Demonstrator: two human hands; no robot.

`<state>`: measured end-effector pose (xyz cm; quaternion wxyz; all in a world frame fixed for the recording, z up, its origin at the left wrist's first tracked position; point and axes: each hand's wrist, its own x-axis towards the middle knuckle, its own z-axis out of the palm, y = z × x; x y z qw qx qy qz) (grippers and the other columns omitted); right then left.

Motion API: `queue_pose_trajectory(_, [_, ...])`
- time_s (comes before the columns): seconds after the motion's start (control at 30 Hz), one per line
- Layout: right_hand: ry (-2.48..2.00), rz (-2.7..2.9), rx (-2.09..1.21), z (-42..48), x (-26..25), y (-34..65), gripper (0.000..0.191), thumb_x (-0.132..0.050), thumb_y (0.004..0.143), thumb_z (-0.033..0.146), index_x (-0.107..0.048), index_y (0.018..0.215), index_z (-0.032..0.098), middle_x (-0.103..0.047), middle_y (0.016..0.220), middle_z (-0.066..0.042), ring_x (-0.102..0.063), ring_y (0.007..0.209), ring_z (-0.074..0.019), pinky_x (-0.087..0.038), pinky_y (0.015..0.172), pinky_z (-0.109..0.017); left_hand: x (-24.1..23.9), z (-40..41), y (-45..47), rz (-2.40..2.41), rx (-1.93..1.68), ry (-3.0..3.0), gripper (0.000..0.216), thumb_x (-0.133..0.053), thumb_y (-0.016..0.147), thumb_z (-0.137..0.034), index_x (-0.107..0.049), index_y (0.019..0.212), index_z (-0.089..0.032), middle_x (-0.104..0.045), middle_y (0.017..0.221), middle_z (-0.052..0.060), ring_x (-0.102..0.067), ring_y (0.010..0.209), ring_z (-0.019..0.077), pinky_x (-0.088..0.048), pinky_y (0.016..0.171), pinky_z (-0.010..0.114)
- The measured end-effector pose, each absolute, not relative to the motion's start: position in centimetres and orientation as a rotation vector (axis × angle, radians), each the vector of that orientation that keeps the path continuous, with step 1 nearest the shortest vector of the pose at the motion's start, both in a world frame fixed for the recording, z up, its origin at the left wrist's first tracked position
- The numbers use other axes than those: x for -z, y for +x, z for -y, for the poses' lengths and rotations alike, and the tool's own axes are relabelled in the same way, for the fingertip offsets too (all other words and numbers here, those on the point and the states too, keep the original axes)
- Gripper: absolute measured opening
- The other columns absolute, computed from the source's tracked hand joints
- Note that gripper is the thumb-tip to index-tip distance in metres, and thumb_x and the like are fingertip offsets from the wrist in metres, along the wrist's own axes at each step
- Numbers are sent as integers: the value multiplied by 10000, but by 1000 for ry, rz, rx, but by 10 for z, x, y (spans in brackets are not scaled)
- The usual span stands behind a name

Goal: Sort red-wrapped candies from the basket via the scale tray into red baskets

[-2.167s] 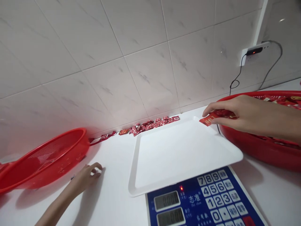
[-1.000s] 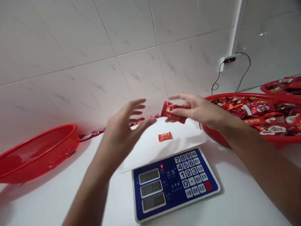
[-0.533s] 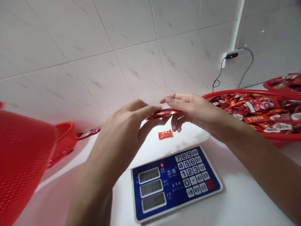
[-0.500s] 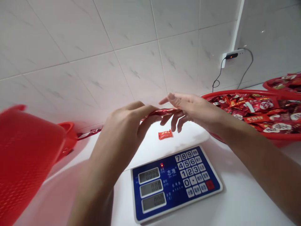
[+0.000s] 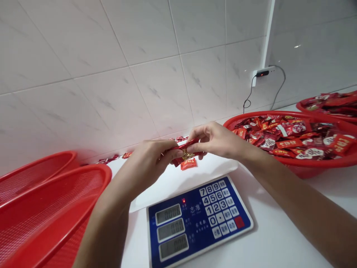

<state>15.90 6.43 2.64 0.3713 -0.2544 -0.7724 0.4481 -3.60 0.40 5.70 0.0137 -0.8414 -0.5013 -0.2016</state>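
Above the white pan (image 5: pixel 160 188) of a digital scale (image 5: pixel 192 216), both hands pinch one shiny red wrapped snack packet (image 5: pixel 188 153) with gold markings. My left hand (image 5: pixel 152 158) is closed on its left end, the thumb lying along the front. The right end is between the thumb and fingers of my right hand (image 5: pixel 216 140). Part of the packet is hidden by the fingers. Just beneath it on the pan lies a bright orange-red packet (image 5: pixel 189 164). The scale's blue panel has dim digits in its three displays and a lit red dot.
A red plastic basket (image 5: pixel 279 160) heaped with wrapped packets stands right, with another filled basket (image 5: pixel 302 108) behind. Two red baskets (image 5: pixel 92 182) are at left. Several packets (image 5: pixel 107 159) lie along the tiled wall. A power strip (image 5: pixel 254 76) with a cord hangs on the wall.
My right hand's fingers, spread before, have closed on the packet, which now shows its gold-marked face. The raised red basket at left is now lower. The view has shifted slightly.
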Motion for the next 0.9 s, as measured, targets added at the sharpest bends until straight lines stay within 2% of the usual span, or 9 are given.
queue_pose_trajectory(0.17, [-731,2027,-1004,-71,-21,159,172,-695,790,285,-714,907,161,-707,778,-49,-643,651,-139,-510,614,-267,-49,-14,-37,1684,591,-2590,351,-427,937,-380,-680,781,-194,-685,668,10,-592,583,148,-378,535,243])
queue_pose_trajectory(0.37, [-1045,2025,-602,-73,-25,170,331,-658,832,331,-698,1121,176,-728,1022,-94,-656,810,-176,-503,677,-286,-36,-26,-44,1801,423,-2355,347,-433,939,-344,-713,790,-203,-717,724,51,-621,621,212,-370,557,291])
queue_pose_trajectory(0.53, [-1099,1997,-557,-68,-37,183,344,-647,838,333,-699,1131,159,-727,1006,-103,-655,783,-182,-503,635,-283,-34,-24,-43,1813,351,-2410,242,-528,904,-350,-751,909,-256,-746,831,50,-662,719,241,-441,636,318])
queue_pose_trajectory(0.63, [-1115,1976,-513,-63,-43,186,334,-645,839,333,-702,1126,173,-730,988,-95,-655,792,-183,-507,657,-291,-29,-26,-35,1575,448,-2588,214,-535,922,-294,-747,935,-274,-730,1037,40,-662,910,227,-483,781,336])
queue_pose_trajectory(0.7, [-1118,1966,-484,-60,-47,187,322,-644,837,338,-708,1110,180,-731,983,-90,-657,796,-184,-512,680,-300,-25,-28,-31,1488,391,-2694,194,-564,909,-240,-751,945,-278,-710,1103,41,-642,995,229,-487,845,352])
queue_pose_trajectory(0.83, [-1224,1883,-330,-66,-54,209,297,-602,857,346,-710,1088,194,-728,997,-86,-673,799,-202,-523,721,-335,-31,-28,-41,1543,406,-2591,203,-562,912,-270,-738,1013,-258,-700,1121,67,-640,1001,246,-487,882,400])
queue_pose_trajectory(0.9, [-1383,1885,-148,-79,-49,235,320,-572,869,342,-695,1123,192,-726,1007,-99,-678,862,-243,-518,783,-379,-43,-21,-52,1559,499,-2509,226,-563,907,-320,-715,1065,-268,-695,1149,53,-647,994,233,-490,879,379])
